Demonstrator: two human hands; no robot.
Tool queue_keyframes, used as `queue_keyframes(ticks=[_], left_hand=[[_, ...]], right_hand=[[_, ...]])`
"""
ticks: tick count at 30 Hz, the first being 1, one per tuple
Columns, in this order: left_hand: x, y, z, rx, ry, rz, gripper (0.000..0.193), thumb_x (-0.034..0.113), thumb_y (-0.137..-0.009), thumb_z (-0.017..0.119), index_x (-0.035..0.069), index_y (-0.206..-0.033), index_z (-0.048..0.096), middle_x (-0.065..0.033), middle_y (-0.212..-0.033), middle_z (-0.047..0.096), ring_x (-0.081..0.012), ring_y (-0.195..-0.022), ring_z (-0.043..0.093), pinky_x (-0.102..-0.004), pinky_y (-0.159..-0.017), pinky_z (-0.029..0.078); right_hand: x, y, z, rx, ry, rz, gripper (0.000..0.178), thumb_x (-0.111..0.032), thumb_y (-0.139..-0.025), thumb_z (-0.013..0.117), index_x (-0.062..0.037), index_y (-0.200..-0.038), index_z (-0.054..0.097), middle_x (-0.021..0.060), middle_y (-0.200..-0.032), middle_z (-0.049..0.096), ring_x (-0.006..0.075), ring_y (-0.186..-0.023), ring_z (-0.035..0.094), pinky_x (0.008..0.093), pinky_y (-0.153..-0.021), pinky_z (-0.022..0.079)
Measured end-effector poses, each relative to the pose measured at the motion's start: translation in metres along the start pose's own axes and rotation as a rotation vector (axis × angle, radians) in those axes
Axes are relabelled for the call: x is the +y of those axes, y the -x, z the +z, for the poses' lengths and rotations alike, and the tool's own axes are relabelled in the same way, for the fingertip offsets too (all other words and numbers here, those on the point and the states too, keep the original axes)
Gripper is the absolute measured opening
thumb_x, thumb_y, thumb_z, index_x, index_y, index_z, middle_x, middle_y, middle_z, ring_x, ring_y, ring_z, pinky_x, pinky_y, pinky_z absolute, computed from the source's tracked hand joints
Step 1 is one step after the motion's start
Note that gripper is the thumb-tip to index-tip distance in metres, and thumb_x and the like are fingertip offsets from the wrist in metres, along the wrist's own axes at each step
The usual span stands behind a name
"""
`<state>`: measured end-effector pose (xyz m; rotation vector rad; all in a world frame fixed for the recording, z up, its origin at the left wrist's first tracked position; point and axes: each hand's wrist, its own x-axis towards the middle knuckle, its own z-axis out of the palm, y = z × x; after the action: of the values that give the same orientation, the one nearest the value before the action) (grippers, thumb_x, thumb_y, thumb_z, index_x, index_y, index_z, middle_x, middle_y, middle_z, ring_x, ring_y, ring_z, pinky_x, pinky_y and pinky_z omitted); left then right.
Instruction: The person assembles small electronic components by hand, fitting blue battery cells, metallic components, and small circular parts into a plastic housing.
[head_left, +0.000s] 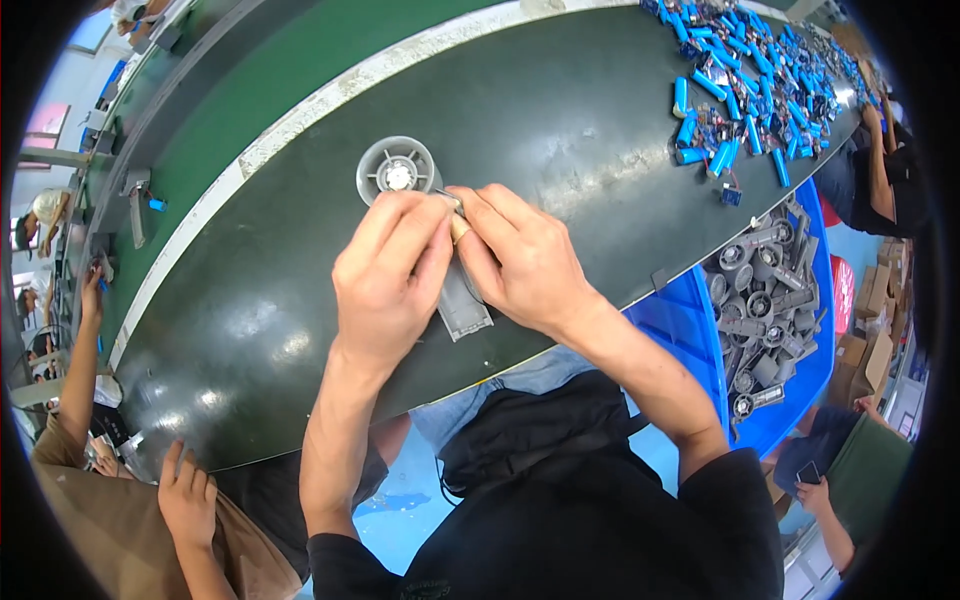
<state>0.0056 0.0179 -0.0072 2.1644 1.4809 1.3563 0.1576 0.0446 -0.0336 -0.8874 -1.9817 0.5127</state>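
A grey plastic housing (465, 312) lies on the dark green table, its round spoked ring (397, 143) away from me and its handle pointing toward me. Over the middle of it my left hand (393, 265) is closed, with thumb and fingers pinched together. Close against it, my right hand (525, 250) is pinched too, and a yellowish band wraps its thumb. Something thin and dark shows between the fingertips, too small and covered to name. The middle of the housing is hidden beneath both hands.
Blue cylindrical cells (745, 85) with small circuit boards are heaped at the far right of the table (560, 130). A blue bin (705, 330) of grey housings stands beside the right edge. A co-worker's hand (188, 495) rests near the left edge; other people are around.
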Motion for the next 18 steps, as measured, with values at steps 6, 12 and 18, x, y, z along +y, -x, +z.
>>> queue_keyframes(ticks=[6,12,18], left_hand=[[0.029,0.024,0.003,0.067,0.039,-0.553,0.074,0.011,-0.08,0.082,-0.002,-0.135,0.035,-0.012,-0.094,0.058,-0.0139,-0.062,0.057,-0.0258,-0.054,0.044],[-0.02,-0.01,-0.006,0.216,0.375,-0.671,0.06,-0.006,-0.093,0.052,0.004,-0.144,0.022,-0.0085,-0.083,0.058,-0.0115,-0.066,0.06,-0.027,-0.06,0.048],[-0.153,-0.106,-0.039,0.262,-0.01,-0.578,0.053,-0.002,-0.094,0.053,0.004,-0.141,0.03,-0.012,-0.09,0.06,-0.0155,-0.072,0.061,-0.0303,-0.066,0.048]], right_hand=[[-0.002,-0.005,-0.013,-0.055,-0.206,0.359,0.024,-0.007,-0.092,0.063,0.0033,-0.114,0.069,0.0146,-0.085,0.066,0.0187,-0.067,0.063,0.0305,-0.063,0.05],[0.025,-0.085,0.003,-0.293,-0.315,0.441,0.026,-0.015,-0.094,0.061,0.0043,-0.108,0.07,0.009,-0.082,0.069,0.0127,-0.073,0.066,0.0282,-0.067,0.053],[0.103,-0.229,0.106,-0.383,-0.498,0.459,0.031,-0.024,-0.09,0.065,0.0032,-0.103,0.072,0.012,-0.083,0.075,0.0181,-0.074,0.072,0.0315,-0.072,0.055]])
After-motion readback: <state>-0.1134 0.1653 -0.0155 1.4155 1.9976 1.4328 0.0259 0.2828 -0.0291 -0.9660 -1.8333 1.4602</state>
